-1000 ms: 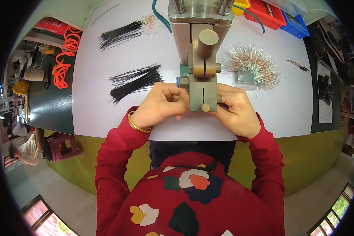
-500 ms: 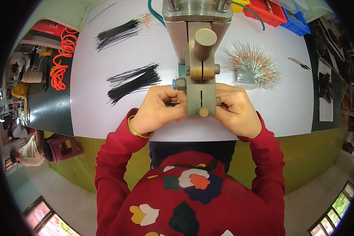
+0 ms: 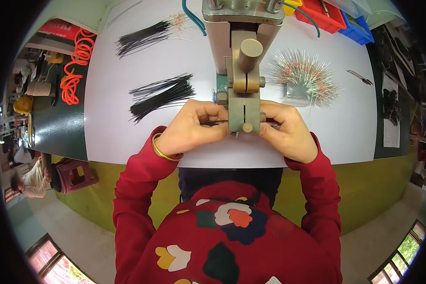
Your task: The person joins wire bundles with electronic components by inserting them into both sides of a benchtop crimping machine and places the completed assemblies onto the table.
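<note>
A metal bench press (image 3: pixel 245 80) stands in the middle, its narrow head between my two hands. My left hand (image 3: pixel 196 124), with a gold bangle at the wrist, is closed in a pinch on a black wire (image 3: pixel 214 123) at the left of the press head. On the other side, my right hand (image 3: pixel 288 130) pinches a thin silvery wire lead (image 3: pixel 272 124). Where the two wires run behind the press head is hidden. Left of my left hand lies a bundle of black wires (image 3: pixel 161 97). A fanned cluster of silvery leads with orange parts (image 3: pixel 305 75) stands to the right.
Farther back lies another bundle of black wires (image 3: pixel 144 39) with silvery ends. Red (image 3: pixel 319 14) and blue (image 3: pixel 356 29) bins stand at the back right, near a pen-like tool (image 3: pixel 359 76). An orange coiled hose (image 3: pixel 75 71) hangs at left. Another person (image 3: pixel 35 177) is at far left.
My hands have drawn slightly apart, and more of the black wire and the silvery lead shows beside the press head. The whole view has shifted a little.
</note>
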The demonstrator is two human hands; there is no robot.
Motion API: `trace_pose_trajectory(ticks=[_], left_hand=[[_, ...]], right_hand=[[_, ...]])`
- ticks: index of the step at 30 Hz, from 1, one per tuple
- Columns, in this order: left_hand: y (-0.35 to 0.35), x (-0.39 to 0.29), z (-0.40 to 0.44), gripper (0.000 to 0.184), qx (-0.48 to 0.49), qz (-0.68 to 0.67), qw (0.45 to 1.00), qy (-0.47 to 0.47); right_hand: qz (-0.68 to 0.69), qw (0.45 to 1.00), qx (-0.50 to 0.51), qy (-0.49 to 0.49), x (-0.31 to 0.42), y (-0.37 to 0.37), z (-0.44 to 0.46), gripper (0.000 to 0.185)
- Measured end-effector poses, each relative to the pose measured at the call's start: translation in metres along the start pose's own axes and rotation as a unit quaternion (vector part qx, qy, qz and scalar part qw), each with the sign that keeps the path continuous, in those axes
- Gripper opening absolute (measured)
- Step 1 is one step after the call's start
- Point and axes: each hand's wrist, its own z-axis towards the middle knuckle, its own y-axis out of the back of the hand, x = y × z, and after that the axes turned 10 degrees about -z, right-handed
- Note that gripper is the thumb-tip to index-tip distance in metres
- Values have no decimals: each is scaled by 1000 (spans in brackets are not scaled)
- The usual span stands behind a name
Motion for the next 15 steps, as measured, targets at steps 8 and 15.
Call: trace_pose_trajectory(ticks=[8,15], left_hand=[[5,1,2,10,31,-37,998,30],[7,1,4,13,22,-56,998,20]], right_hand=[[0,1000,3,-9,2,1,-1,15],[25,979,-197,-37,3,27,-16,14]])
